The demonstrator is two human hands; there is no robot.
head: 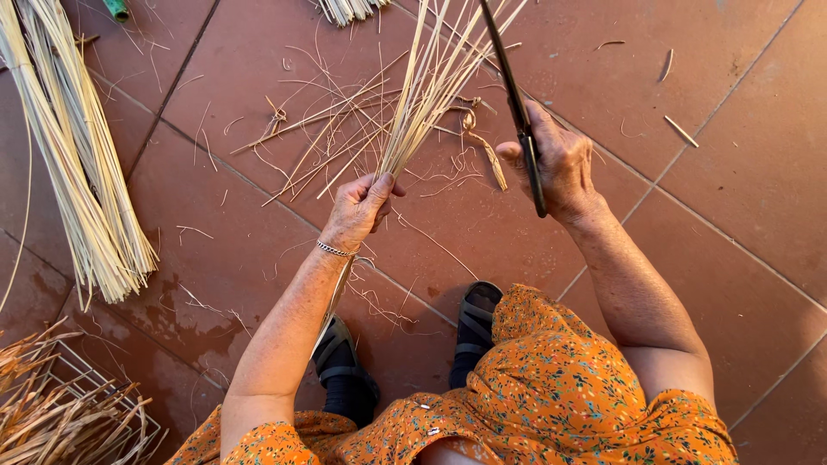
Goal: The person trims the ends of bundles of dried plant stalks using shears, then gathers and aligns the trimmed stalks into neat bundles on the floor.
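Straw bundle (82, 172) beside scattered strands (327, 129)

Floor of large reddish-brown tiles (741, 155) with thin dark joints running diagonally. Warm, low light from the upper side, tiles glowing orange; darker damp-looking stains (172, 319) at lower left. Loose pale fibres and short shavings (680, 131) scattered across the tiles. Long pale bundle of straw (82, 172) laid flat at left. Wire rack (77, 379) with dry brownish stalks (43, 422) in bottom left corner. Green object (116, 9) at top edge, too cropped to identify.
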